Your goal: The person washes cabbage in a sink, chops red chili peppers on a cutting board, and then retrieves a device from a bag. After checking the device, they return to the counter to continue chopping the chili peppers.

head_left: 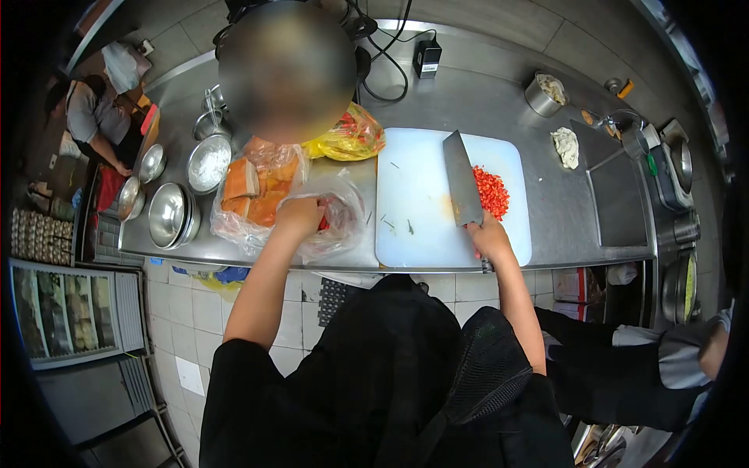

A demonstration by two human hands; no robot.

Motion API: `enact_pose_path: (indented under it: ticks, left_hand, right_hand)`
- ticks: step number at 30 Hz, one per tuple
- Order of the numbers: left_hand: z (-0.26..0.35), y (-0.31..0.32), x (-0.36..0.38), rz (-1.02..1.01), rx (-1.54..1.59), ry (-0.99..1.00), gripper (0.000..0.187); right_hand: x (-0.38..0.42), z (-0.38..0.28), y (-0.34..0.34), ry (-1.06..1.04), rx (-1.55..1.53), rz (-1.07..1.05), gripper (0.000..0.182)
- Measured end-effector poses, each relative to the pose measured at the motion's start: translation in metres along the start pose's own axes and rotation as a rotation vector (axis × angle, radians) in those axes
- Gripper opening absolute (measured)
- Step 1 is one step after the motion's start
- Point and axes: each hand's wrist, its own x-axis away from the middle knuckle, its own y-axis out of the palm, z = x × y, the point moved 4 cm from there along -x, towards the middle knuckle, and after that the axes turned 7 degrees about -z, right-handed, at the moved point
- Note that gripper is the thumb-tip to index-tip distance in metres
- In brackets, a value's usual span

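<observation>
My right hand (491,239) is closed around the handle of a broad cleaver (463,183). Its blade lies over the white cutting board (413,203), beside a heap of finely chopped red chili (491,193). A few small green scraps dot the board's left half. Off to the left, my left hand (301,216) reaches into a clear plastic bag (347,207) with red pieces in it. Those fingers are curled and partly hidden, with something red at their tips. Orange-brown blocks (242,179) in clear plastic sit just beyond, near a yellow bag (349,134) with red contents.
Metal bowls (168,212) stand at the counter's left; one bowl (209,164) holds white powder. A metal pot (546,95), a white crumpled cloth (565,148) and a sink (624,199) are at right. One person (97,117) is at far left, another (632,366) at lower right.
</observation>
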Motion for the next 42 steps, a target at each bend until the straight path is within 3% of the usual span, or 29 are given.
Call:
enact_pose_path:
  ticks: [6, 8, 15, 19, 22, 31, 35, 38, 39, 41, 42]
  left_hand:
    - [-0.016, -0.007, 0.015, -0.008, -0.102, 0.058, 0.029]
    - [-0.010, -0.027, 0.037, 0.101, 0.032, 0.070, 0.029]
    - [0.004, -0.094, 0.090, 0.123, 0.118, 0.284, 0.025]
    - [0.034, -0.115, 0.096, 0.264, 0.189, 0.335, 0.020]
    - [0.080, -0.102, 0.078, 0.269, 0.182, 0.554, 0.019]
    - [0.200, 0.044, -0.054, 0.129, -0.106, 0.472, 0.015]
    - [0.205, 0.056, -0.057, 0.065, -0.150, 0.424, 0.028]
    - [0.195, 0.047, -0.049, 0.059, -0.094, 0.437, 0.066]
    - [0.188, 0.050, -0.050, 0.054, -0.103, 0.424, 0.066]
    - [0.179, 0.043, -0.045, 0.362, -0.032, 0.452, 0.045]
    - [0.174, 0.043, -0.048, 0.357, -0.040, 0.445, 0.045]
  right_hand:
    - [0.005, -0.012, -0.001, 0.030, 0.009, -0.012, 0.031]
    - [0.006, -0.014, 0.000, 0.032, 0.011, -0.005, 0.032]
    - [0.004, -0.012, -0.001, 0.044, 0.044, 0.015, 0.037]
    - [0.009, -0.008, -0.009, 0.135, 0.078, 0.018, 0.035]
    - [0.006, 0.008, -0.016, 0.142, 0.070, 0.025, 0.033]
    - [-0.009, 0.040, -0.036, 0.092, 0.119, -0.048, 0.031]
    - [-0.001, 0.038, -0.040, 0.053, 0.068, -0.091, 0.034]
    - [-0.006, 0.046, -0.038, 0.020, 0.047, -0.129, 0.038]
    - [-0.009, 0.048, -0.039, 0.004, 0.044, -0.137, 0.039]
    - [-0.014, 0.053, -0.040, -0.020, 0.042, -0.160, 0.040]
    - [-0.016, 0.055, -0.040, -0.039, 0.048, -0.171, 0.041]
